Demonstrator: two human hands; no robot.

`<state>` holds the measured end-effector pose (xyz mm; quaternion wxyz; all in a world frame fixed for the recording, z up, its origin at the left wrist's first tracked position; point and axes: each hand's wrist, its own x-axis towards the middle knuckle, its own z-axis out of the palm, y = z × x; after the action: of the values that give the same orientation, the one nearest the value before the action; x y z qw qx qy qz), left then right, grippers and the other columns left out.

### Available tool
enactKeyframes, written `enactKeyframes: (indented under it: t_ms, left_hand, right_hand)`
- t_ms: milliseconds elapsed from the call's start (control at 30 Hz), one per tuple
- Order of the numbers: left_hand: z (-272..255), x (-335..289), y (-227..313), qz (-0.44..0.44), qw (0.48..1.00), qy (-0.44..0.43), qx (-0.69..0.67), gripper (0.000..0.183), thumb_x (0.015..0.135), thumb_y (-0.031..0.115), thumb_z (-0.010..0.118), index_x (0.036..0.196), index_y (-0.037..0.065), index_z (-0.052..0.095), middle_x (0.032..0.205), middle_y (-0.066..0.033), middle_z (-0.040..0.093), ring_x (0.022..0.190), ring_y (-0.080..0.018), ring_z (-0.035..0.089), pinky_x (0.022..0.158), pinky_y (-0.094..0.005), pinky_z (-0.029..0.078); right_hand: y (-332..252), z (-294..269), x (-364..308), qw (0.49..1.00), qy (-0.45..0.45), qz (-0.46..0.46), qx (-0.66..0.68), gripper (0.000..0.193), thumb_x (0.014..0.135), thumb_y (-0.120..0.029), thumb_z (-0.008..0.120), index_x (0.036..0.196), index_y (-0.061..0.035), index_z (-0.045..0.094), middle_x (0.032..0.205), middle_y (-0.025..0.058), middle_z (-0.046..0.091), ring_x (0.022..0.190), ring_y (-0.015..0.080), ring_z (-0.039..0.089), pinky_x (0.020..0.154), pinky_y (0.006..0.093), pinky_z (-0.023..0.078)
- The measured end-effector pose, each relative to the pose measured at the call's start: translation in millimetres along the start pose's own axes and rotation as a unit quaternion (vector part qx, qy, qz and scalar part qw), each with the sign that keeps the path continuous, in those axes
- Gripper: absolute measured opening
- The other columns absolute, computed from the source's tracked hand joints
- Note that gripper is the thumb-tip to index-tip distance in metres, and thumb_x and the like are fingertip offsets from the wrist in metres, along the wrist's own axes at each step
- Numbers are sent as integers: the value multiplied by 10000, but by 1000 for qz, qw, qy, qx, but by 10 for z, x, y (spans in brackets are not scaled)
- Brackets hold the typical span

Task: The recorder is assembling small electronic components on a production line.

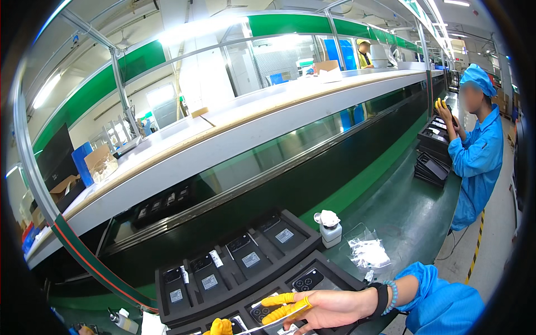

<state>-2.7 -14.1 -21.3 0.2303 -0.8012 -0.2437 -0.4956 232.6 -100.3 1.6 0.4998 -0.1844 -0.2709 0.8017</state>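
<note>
My right hand [329,308], with yellow finger cots on its fingers, reaches in over the near black tray [329,268]. A thin, clear strip of film [268,325] runs along its fingers, which appear to pinch it. Only the yellow-covered fingertips of my left hand [220,327] show at the lower edge, drawn together by the strip's other end. Beneath my hands lie black phones [308,279] with round camera lenses, set in the tray's slots. Beyond them, a second black tray [296,218] holds several black phones [251,252] with pale labels.
A white bottle [330,234] with white wadding on top and a clear bag [368,252] sit right of the trays. Another bottle [124,321] stands lower left. A conveyor [234,198] runs behind. At right, a co-worker in blue [480,145] handles something over stacked black trays [432,167].
</note>
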Motion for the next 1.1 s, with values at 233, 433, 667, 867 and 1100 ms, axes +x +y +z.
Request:
enactKeyframes:
  t_ms: [233,433,667,867,1100]
  left_hand:
    - [15,-13,-31,2,1000,13,13,195,688,70,767,852,33,670,765,-63,597,727,-252,481,627,-341,427]
    - [10,-39,-43,-3,1000,2,6,214,696,93,765,880,36,672,778,-61,604,724,-252,480,646,-346,423]
    - [14,-65,-73,-7,1000,4,5,222,706,119,761,891,33,674,800,-57,629,734,-254,485,658,-344,423]
    - [21,-105,-83,-11,999,31,-4,215,699,126,763,872,28,682,810,-63,638,739,-255,484,657,-346,424]
    - [14,-150,-96,-29,999,21,-10,210,700,152,764,854,34,683,806,-62,639,743,-258,486,659,-354,426]
  right_hand:
    - [27,122,28,999,2,29,24,431,941,-266,352,1324,-72,392,1216,120,505,948,187,526,821,326,456]
    - [59,111,30,995,-40,49,76,418,935,-224,363,1320,-64,392,1221,131,502,931,195,535,798,328,463]
    - [75,161,42,990,-57,64,110,402,937,-202,373,1318,-75,396,1222,134,503,893,188,553,759,316,472]
    - [97,158,29,989,-53,80,116,397,943,-202,379,1326,-100,384,1199,125,513,857,171,564,754,323,488]
    - [121,210,32,986,-39,76,142,399,944,-201,386,1331,-106,366,1164,131,529,752,162,582,748,332,506]
